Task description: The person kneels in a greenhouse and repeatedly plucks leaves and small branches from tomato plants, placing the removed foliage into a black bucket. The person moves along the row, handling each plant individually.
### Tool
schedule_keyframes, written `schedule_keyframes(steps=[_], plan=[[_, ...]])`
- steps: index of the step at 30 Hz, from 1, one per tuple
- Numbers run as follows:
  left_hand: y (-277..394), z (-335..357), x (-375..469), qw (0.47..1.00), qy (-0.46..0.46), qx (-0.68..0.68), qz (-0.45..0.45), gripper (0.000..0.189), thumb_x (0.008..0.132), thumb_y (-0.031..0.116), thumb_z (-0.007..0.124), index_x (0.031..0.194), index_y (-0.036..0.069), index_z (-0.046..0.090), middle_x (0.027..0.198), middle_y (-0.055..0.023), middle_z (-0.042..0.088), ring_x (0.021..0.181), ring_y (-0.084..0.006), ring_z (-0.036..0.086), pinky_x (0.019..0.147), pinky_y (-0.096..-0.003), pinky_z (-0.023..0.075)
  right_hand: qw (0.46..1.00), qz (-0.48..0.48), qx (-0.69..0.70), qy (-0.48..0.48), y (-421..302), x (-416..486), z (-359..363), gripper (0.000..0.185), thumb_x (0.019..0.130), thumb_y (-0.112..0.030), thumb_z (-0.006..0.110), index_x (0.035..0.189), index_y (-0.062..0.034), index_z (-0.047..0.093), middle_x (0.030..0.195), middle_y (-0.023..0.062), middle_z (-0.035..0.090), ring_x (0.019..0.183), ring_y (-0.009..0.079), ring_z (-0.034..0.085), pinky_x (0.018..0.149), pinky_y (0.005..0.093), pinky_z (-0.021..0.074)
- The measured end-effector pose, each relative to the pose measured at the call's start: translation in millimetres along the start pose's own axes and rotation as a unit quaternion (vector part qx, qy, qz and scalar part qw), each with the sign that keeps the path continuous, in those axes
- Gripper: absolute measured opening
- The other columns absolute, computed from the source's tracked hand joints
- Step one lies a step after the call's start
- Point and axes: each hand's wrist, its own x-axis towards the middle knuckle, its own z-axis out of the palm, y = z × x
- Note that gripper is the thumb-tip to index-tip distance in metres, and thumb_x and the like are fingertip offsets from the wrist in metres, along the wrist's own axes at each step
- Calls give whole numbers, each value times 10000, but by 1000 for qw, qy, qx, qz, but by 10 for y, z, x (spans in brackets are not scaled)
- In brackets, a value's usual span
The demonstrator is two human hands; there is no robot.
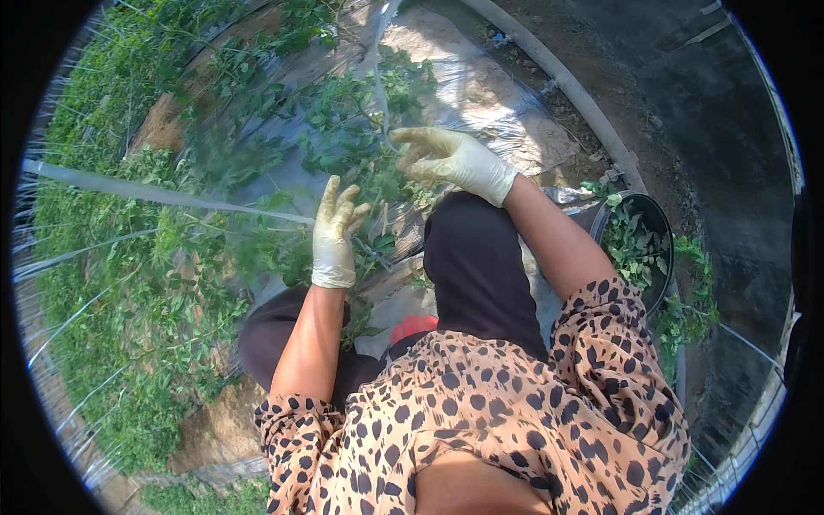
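My left hand point(336, 225), in a stained pale disposable glove, is raised above low leafy vine plants point(360, 103) with its fingers partly curled. A flat white plastic twine point(174, 198) runs from the left rim to this hand; whether it passes behind the hand or is held cannot be seen. My right hand point(450, 161), gloved alike, is over my bent knee with thumb and forefinger apart. Another hanging twine point(380, 71) comes down to its forefinger tip and seems to touch it. Foliage behind the hands is partly blurred.
A black bucket point(669, 248) holding cut leaves stands by my right elbow. Plastic mulch film point(444, 64) covers the soil. A curved pale pipe point(579, 96) borders the bed beside a dark wall point(721, 129). Dense trellised plants point(129, 257) and several strings fill the left.
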Motion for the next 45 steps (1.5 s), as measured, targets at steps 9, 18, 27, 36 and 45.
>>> schedule_keyframes(steps=[9,18,27,36,45], plan=[[208,116,-48,995,-28,87,-26,774,954,109,616,1622,53,229,1530,-203,435,1109,-177,612,976,-319,494,982,12,81,-168,739,1132,-419,724,855,-152,755,1513,-78,462,1336,79,640,915,111,624,869,313,529],[315,810,465,989,100,112,-13,707,953,186,634,1580,41,340,1526,-166,461,1212,-195,572,1056,-327,424,993,79,83,40,2049,1888,-471,265,1036,-250,570,1146,-65,726,887,-3,709,736,65,612,687,238,521],[-766,914,3369,922,374,59,-81,549,975,87,576,1494,22,408,1256,-158,603,1077,-260,605,924,-408,473,984,80,-113,111,2789,1865,-437,287,963,-301,541,1038,-84,714,974,185,720,902,394,677,797,469,535],[-1524,-125,4283,914,156,369,-67,317,921,25,699,1219,-28,606,930,-105,679,662,-200,615,586,-345,502,980,138,-84,115,2900,1572,-863,282,974,-273,611,1148,-76,715,974,141,748,926,273,720,818,360,546],[-1292,-228,4401,526,-45,846,-74,243,888,260,699,925,30,767,799,-97,757,692,-209,727,641,-379,552,979,111,-53,161,3081,1486,-923,308,944,-321,613,1100,-81,726,1009,174,736,945,362,699,828,430,546]])
